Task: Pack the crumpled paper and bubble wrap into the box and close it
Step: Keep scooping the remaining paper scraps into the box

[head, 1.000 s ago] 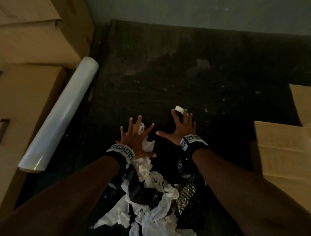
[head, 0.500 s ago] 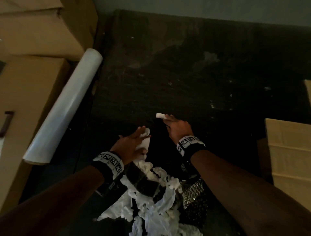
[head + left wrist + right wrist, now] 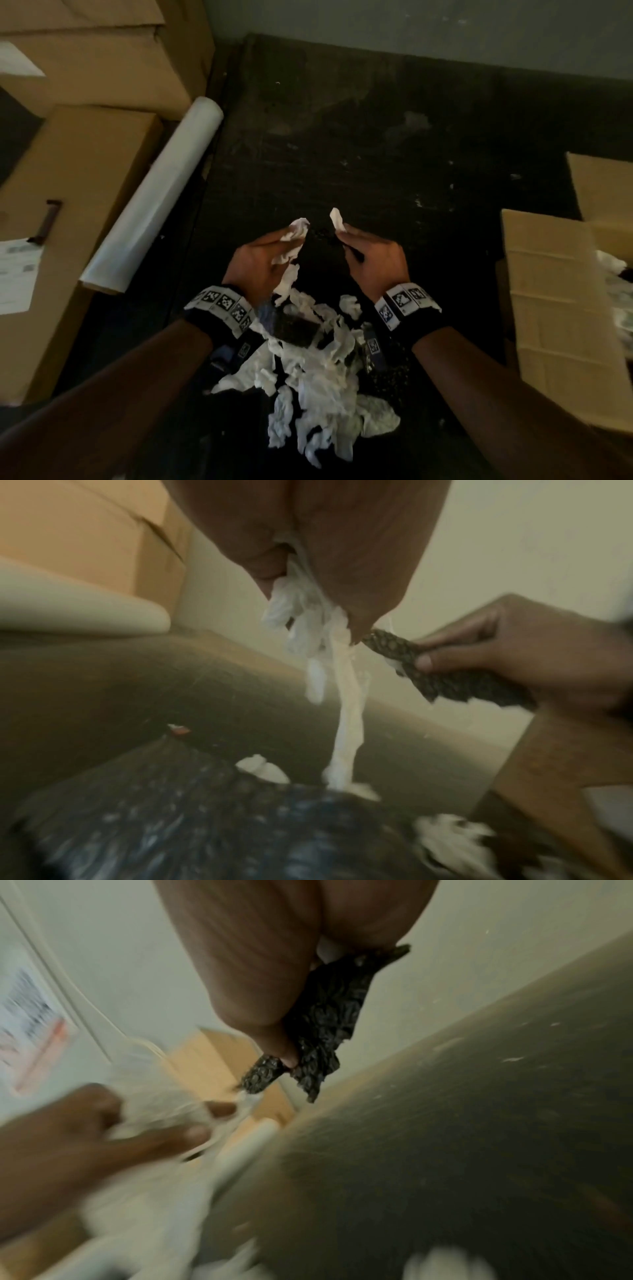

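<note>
A heap of crumpled white paper (image 3: pixel 318 373) mixed with dark bubble wrap (image 3: pixel 296 329) lies on the dark table between my forearms. My left hand (image 3: pixel 270 255) grips a wad of white paper (image 3: pixel 295 236), and a strand of it (image 3: pixel 347 723) hangs down to the heap. My right hand (image 3: pixel 368 255) grips dark bubble wrap (image 3: pixel 325 1026) together with a scrap of white paper (image 3: pixel 337 219). The open cardboard box (image 3: pixel 561 308) stands at the right edge, with some white paper (image 3: pixel 613 265) inside it.
A white roll of film (image 3: pixel 154 219) lies slanted at the left beside closed cardboard boxes (image 3: pixel 65 219). More boxes (image 3: pixel 102 51) are stacked at the back left. The dark table (image 3: pixel 394 154) runs back to a pale wall.
Both hands lay spread flat over the heap a second ago. They have since curled round paper and bubble wrap and lifted them up off the pile.
</note>
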{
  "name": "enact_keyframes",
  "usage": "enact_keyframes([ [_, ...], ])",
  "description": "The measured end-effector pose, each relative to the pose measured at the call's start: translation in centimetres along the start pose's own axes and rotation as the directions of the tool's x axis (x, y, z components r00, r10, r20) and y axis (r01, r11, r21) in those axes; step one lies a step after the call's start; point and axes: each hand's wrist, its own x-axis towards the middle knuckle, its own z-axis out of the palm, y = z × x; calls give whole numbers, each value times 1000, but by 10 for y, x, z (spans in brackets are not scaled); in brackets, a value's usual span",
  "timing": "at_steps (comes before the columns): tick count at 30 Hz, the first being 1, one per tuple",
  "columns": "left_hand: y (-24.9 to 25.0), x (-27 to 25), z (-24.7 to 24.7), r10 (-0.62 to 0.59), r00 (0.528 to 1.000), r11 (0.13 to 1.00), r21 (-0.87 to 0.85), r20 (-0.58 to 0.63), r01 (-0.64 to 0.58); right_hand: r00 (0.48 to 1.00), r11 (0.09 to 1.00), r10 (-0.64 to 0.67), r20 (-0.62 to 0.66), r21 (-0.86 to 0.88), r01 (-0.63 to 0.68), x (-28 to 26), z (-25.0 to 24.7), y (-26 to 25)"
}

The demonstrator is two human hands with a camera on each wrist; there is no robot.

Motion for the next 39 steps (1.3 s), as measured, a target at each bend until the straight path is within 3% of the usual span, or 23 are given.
enact_keyframes([
  [2, 22, -25, -8, -4, 999, 999, -34, -33, 3, 1000, 1000, 6, -24, 29, -5, -42, -7, -17],
  [6, 45, -88, 7, -37, 999, 996, -86, 38, 40, 998, 997, -47, -38, 56, 49, -126, 7, -32],
  [9, 50, -131, 30, -62, 979, 995, -70, 196, 77, 989, 992, -113, 98, 71, 106, -173, 39, -24],
  [12, 58, -159, 39, -127, 909, 992, 39, 397, 121, 955, 985, -169, 245, 67, 157, -199, 60, -17],
  [14, 66, -168, 32, -155, 916, 985, 126, 371, 116, 945, 983, -183, 270, 52, 175, -205, 58, -14],
  [17, 80, -172, 8, -146, 963, 981, 160, 226, 111, 951, 989, -151, 270, 41, 145, -207, 32, -21],
  [20, 82, -172, -11, -206, 954, 961, 228, 219, 155, 953, 995, -94, 289, -6, 100, -209, 6, -22],
  [22, 77, -167, -18, -309, 915, 930, 284, 258, 234, 949, 998, -14, 315, -55, 34, -211, -3, -17],
  [25, 63, -160, -14, -455, 818, 871, 366, 353, 327, 917, 986, 115, 382, -159, -58, -213, -1, -8],
  [28, 55, -159, 7, -529, 708, 845, 369, 467, 388, 868, 978, 184, 461, -170, -117, -209, 18, -7],
  [30, 57, -160, 22, -526, 670, 850, 360, 524, 385, 845, 981, 180, 503, -154, -118, -202, 34, -10],
  [35, 72, -158, 22, -487, 739, 873, 297, 466, 387, 844, 986, 152, 514, -138, -93, -189, 37, -23],
  [39, 72, -157, -7, -424, 802, 898, 312, 421, 311, 849, 973, 46, 527, -216, 82, -190, 13, -24],
])
